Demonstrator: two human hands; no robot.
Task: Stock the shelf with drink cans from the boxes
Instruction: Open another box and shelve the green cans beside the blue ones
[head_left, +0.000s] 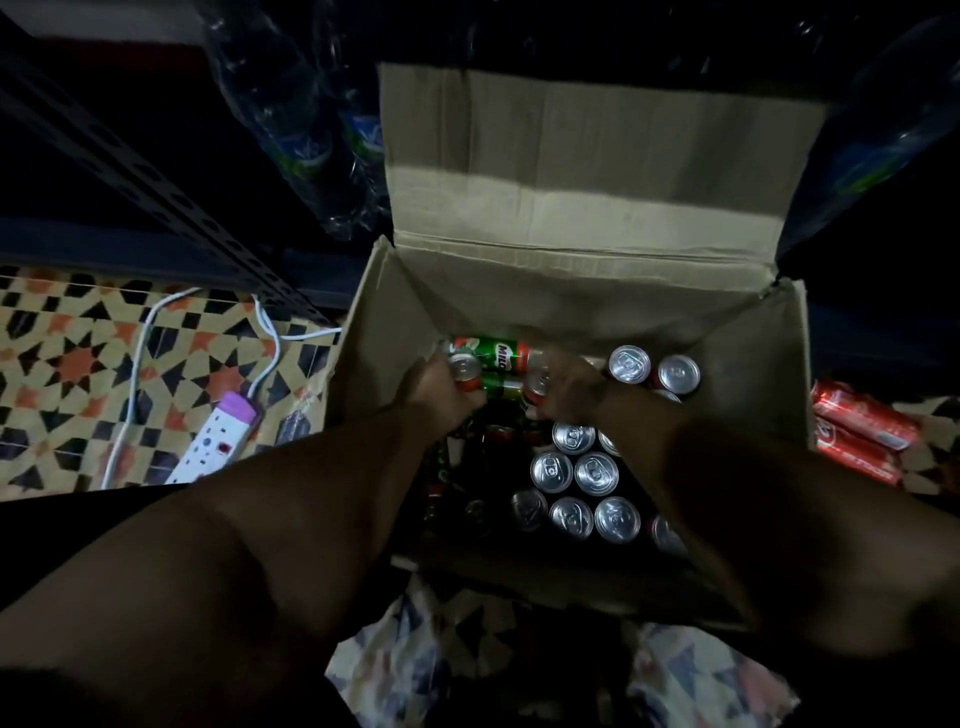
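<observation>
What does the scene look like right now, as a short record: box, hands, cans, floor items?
box: open cardboard box, flaps up
left hand: left hand grips green cans inside the box
right hand: right hand grips the same cans
upright cans: silver-topped cans standing in the box
floor left: white power strip
floor right: red cans lying beside the box

The box (571, 291) is open on top, its far flap (582, 156) standing upright and blocking reach beyond. Inside, upright cans (574, 475) crowd the right side; the left near part is dark, with loose cans. Both hands fill the far-left corner. Left of the box, a power strip (208, 441) and cables (140, 343) lie on the floor; red cans (862, 431) lie right.
</observation>
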